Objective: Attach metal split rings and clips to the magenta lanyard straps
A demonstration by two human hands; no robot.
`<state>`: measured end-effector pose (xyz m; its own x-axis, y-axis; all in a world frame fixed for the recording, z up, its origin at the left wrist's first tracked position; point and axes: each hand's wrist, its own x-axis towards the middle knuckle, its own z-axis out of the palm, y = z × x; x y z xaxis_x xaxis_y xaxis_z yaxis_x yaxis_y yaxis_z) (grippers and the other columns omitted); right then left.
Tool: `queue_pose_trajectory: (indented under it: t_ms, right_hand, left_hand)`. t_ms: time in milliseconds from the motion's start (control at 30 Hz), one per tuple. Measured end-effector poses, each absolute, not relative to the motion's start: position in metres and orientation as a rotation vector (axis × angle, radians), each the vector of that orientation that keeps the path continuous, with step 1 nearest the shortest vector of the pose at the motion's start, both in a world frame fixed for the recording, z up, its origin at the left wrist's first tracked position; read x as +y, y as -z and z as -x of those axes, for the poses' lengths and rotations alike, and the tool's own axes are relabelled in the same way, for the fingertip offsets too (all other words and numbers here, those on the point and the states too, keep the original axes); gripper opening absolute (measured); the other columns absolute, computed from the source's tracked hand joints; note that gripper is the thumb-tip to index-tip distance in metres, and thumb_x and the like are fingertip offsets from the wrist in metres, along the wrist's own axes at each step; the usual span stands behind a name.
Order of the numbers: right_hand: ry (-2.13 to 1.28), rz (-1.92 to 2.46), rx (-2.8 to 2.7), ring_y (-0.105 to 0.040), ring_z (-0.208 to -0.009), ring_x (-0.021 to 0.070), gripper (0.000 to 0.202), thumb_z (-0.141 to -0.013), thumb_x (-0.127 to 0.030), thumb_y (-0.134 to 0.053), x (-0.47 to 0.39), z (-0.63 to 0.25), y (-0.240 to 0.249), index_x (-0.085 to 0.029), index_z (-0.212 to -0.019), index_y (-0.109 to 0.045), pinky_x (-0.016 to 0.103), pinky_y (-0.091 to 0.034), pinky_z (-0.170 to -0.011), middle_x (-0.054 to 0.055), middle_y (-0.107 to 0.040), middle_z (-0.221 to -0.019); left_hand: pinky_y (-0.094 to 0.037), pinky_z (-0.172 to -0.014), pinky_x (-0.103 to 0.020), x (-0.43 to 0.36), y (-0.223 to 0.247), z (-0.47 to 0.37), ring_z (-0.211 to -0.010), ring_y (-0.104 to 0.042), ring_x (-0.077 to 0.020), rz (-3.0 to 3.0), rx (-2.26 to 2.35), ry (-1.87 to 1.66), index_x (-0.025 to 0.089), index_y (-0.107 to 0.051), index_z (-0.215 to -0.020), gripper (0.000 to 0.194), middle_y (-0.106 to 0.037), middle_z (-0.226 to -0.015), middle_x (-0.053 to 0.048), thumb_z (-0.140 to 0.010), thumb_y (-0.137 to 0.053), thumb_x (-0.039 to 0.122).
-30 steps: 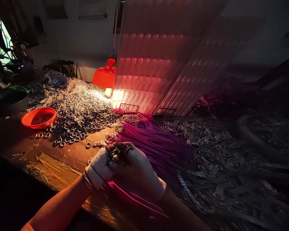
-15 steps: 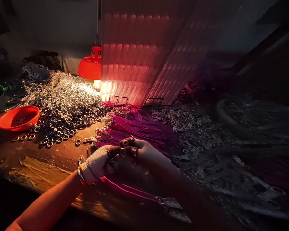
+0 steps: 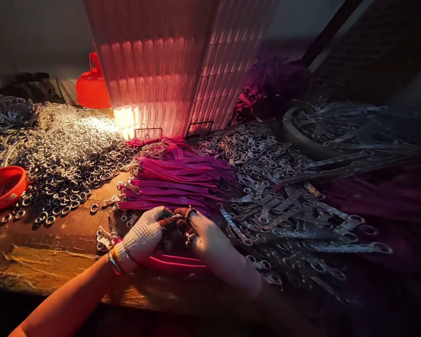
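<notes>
My left hand (image 3: 143, 236), in a white dotted glove with dark fingertips, is closed just below the magenta straps. Facing it, my right hand (image 3: 210, 238), bare but for dark finger covers, pinches a small metal piece (image 3: 177, 216). The fingertips of both hands meet there, and they hide most of what is held. Beneath the hands a magenta strap (image 3: 177, 263) runs across and passes behind my right wrist. Metal clasps (image 3: 105, 238) lie to the left of my left wrist. Beyond my fingers, a pile of magenta straps (image 3: 175, 175) with metal clasps at the left ends lies flat.
A heap of metal rings and hooks (image 3: 70, 154) covers the left, beside a red bowl (image 3: 19, 182). A red lamp (image 3: 91, 86) glows behind a ribbed translucent panel (image 3: 150, 79). Grey straps with rings (image 3: 284, 210) spread at right, near a dark curved rim (image 3: 298, 133).
The view has swung rightward. My hands have come closer together at the fingertips. The ring seen at my right fingertips is now mostly covered, and the strap's far end is hidden.
</notes>
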<state>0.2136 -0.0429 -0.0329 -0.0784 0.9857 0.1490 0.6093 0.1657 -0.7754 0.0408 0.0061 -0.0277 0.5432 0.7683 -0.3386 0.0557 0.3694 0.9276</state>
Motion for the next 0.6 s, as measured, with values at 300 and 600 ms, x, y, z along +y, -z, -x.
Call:
queue_pose_trajectory:
  t_ms: [300,600]
  right_hand:
    - [-0.008,1.781,-1.987,-0.057,-0.070,0.0211,0.018,-0.065,-0.010,-0.052,-0.088,-0.207,0.054,-0.020,-0.077,-0.062,0.030,-0.036,-0.063,0.008,-0.067,-0.078]
    - [0.032,2.158,-1.892,-0.057,-0.062,0.0187,0.018,-0.064,-0.005,-0.054,-0.112,-0.230,0.070,-0.021,-0.066,-0.061,0.031,-0.028,-0.057,0.005,-0.066,-0.067]
  left_hand:
    - [-0.030,-0.038,-0.017,-0.013,0.041,-0.070,-0.041,-0.038,-0.0051,-0.677,0.815,-0.516,0.016,-0.054,-0.070,0.032,-0.048,-0.054,0.005,-0.067,-0.076,0.039]
    - [-0.030,-0.056,-0.020,0.043,0.028,-0.108,-0.065,-0.043,-0.0147,-1.813,0.985,-0.541,0.018,-0.063,-0.063,0.016,-0.050,-0.065,-0.001,-0.072,-0.072,0.009]
